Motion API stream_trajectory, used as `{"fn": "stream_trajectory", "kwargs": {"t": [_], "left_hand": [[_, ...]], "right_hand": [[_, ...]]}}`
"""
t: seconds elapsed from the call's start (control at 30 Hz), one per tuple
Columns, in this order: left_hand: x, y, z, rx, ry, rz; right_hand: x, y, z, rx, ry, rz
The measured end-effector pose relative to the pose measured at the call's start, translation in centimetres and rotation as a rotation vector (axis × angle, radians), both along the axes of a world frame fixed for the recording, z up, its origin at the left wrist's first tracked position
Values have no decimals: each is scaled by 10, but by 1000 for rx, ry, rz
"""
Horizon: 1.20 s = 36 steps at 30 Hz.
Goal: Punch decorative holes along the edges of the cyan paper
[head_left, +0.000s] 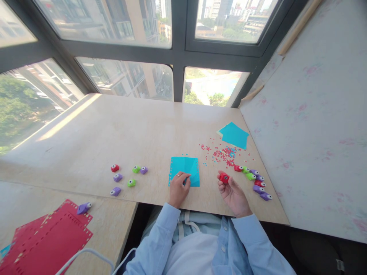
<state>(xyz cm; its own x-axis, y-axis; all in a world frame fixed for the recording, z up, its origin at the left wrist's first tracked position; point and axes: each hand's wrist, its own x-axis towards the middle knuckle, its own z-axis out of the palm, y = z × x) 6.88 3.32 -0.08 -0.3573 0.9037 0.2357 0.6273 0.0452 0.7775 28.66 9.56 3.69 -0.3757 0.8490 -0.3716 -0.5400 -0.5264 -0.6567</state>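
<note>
A square of blue paper [185, 165] with a fold line lies on the table, small holes punched along its left and right edges. Over its lower part rests my left hand [180, 188], thumb and fingertips pinched together. Whatever may be between those fingertips is too small to make out. To the right of the paper, my right hand [233, 194] is palm up, its fingers closed round a red craft punch [224, 178]. Red and blue paper confetti [225, 154] is scattered just beyond this hand.
A cluster of red, green and purple punches [259, 183] stands at the right; several more punches [117, 177] stand left of the paper. Blue sheets [235, 135] lie at the back right. Punched red sheets [54, 240], a purple punch [84, 208] and a white cable [91, 251] are at lower left.
</note>
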Motion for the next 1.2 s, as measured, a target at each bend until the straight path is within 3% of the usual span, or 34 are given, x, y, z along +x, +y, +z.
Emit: {"fn": "stream_trajectory", "kwargs": {"t": [0.63,0.83,0.97,1.07,1.2], "left_hand": [[0,0,1,-2,14,6],[2,0,1,-3,36,10],[4,1,1,-17,89,26],[6,1,0,-14,119,30],[6,1,0,-17,116,32]], "right_hand": [[-1,-2,5,235,-143,-2],[-3,4,-10,481,-524,137],[-8,18,-20,777,-811,186],[-15,27,-19,987,-943,206],[-28,38,-20,1122,-1046,253]]}}
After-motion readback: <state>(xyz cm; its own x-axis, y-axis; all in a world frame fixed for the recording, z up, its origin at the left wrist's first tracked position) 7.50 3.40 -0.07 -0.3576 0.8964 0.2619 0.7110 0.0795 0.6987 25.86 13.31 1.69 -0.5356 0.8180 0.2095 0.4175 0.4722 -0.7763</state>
